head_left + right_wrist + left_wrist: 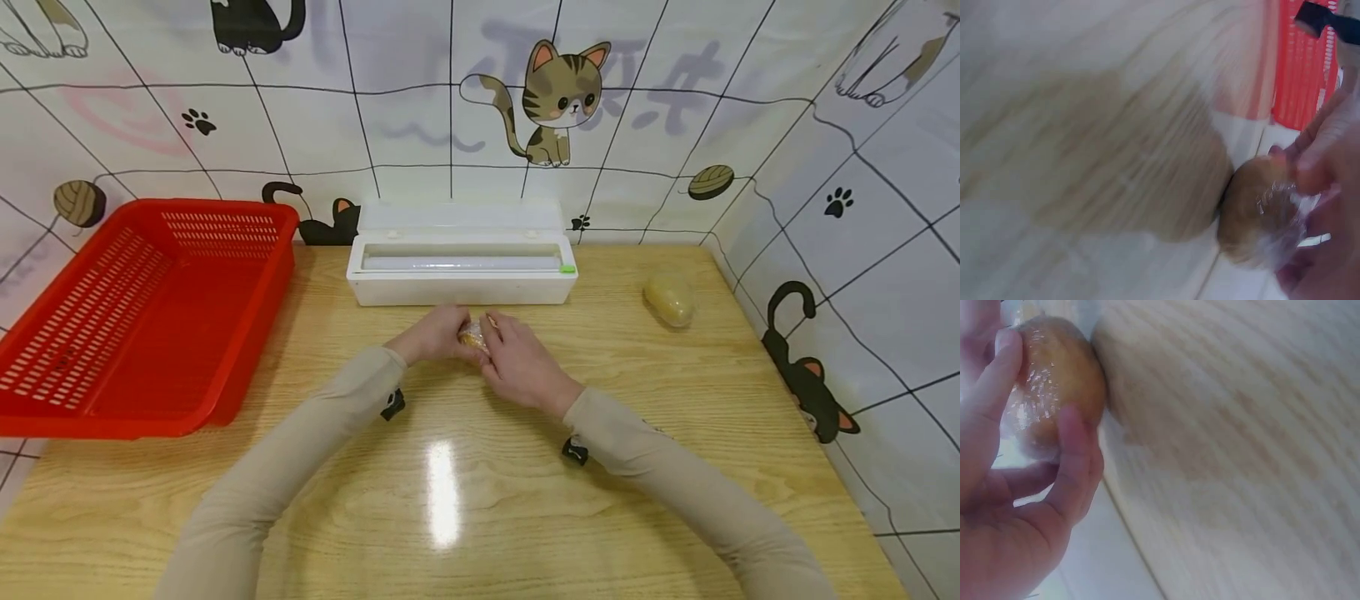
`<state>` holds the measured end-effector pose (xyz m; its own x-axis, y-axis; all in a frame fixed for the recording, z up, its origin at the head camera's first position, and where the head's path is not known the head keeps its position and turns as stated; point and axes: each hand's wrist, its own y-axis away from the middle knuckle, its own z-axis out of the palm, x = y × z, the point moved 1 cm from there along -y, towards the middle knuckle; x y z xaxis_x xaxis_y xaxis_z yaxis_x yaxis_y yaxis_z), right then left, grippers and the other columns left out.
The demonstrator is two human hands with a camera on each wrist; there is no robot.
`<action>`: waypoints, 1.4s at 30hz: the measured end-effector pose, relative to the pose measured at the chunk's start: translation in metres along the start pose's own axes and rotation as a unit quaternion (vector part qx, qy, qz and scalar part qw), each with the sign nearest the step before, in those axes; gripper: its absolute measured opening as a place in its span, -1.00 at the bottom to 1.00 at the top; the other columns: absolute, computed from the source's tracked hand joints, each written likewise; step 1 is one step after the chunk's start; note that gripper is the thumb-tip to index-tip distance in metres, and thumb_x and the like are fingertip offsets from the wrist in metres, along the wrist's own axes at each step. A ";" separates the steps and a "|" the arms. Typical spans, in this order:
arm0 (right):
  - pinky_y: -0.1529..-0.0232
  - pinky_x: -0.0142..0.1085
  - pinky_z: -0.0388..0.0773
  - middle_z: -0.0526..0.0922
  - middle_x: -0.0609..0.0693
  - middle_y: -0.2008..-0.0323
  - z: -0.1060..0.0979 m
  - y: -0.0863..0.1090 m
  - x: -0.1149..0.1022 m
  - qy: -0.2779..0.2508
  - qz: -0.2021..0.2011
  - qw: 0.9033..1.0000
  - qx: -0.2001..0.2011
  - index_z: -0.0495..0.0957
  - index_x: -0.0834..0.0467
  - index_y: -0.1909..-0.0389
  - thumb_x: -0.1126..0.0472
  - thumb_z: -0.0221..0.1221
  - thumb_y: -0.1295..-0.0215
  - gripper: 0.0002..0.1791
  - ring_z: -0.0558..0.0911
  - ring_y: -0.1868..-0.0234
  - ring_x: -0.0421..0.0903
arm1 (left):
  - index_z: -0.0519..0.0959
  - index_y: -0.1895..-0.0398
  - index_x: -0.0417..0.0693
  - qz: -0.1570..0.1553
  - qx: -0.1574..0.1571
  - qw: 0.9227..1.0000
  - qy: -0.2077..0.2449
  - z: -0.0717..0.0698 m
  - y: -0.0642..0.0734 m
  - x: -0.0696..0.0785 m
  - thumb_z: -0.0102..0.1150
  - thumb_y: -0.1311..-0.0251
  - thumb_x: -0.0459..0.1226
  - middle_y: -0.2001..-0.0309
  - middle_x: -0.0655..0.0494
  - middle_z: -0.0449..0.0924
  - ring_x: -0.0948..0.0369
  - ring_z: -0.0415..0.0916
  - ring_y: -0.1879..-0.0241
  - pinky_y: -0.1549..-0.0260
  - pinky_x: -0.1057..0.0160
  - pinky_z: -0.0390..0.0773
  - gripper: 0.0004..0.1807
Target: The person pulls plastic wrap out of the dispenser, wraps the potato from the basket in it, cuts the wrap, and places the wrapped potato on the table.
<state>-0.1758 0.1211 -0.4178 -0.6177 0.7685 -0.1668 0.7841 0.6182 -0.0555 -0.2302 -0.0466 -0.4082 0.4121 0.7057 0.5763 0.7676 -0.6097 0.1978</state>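
A potato [1079, 369] in crinkled cling film lies low at the tabletop, between both hands. My left hand [438, 333] holds one side of it, with the thumb on the film and the other fingers curled round its end in the left wrist view. From the opposite side my right hand [522, 358] grips the same potato [1244, 212], fingers bent over the wrapped top. Shiny folds of film gather on its upper face. In the head view the hands hide most of it. Just behind them stands a white cling film dispenser [465, 292] with its lid raised.
A second film-wrapped potato [670, 300] lies at the back right of the wooden table [337, 517]. On the left sits a large red plastic basket [258, 333]. A cat-patterned sheet [420, 125] hangs along the back and right side.
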 end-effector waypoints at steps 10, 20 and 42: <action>-0.05 -0.03 0.47 0.42 0.44 -0.05 0.000 -0.015 -0.011 0.047 0.021 0.998 -0.032 0.11 0.55 -0.27 0.14 0.31 -0.10 -0.12 0.49 -0.06 0.24 | 0.47 0.16 -0.50 0.026 0.036 0.985 -0.164 0.018 0.011 0.014 0.40 -0.08 -0.13 0.23 -0.22 0.49 0.00 0.46 0.22 0.24 0.15 0.58 -0.45; 0.12 -0.05 0.47 0.45 0.32 0.17 0.004 -0.024 -0.008 0.026 -0.026 0.999 0.024 0.26 0.55 -0.11 0.32 0.33 -0.07 -0.34 0.46 0.17 0.16 | 0.21 -0.21 -0.60 -0.057 0.072 0.962 -0.258 0.031 0.018 0.027 0.13 -0.30 -0.15 -0.04 -0.36 0.35 -0.10 0.44 0.04 0.24 0.14 0.61 -0.31; -0.23 0.01 0.28 0.33 0.47 -0.10 -0.002 -0.026 0.009 -0.193 0.096 0.975 -0.055 0.13 0.60 -0.24 0.32 0.43 0.10 -0.06 0.34 -0.16 0.30 | 0.42 0.10 -0.45 0.013 0.138 0.940 -0.312 0.037 0.017 0.039 0.20 -0.20 -0.33 0.30 -0.15 0.51 0.07 0.54 0.29 0.33 0.26 0.59 -0.66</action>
<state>-0.2021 0.1124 -0.4161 -0.3741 0.7659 -0.5229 0.8590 0.4987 0.1159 -0.1833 -0.0161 -0.4115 0.5740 0.8187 -0.0156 0.8160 -0.5735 -0.0726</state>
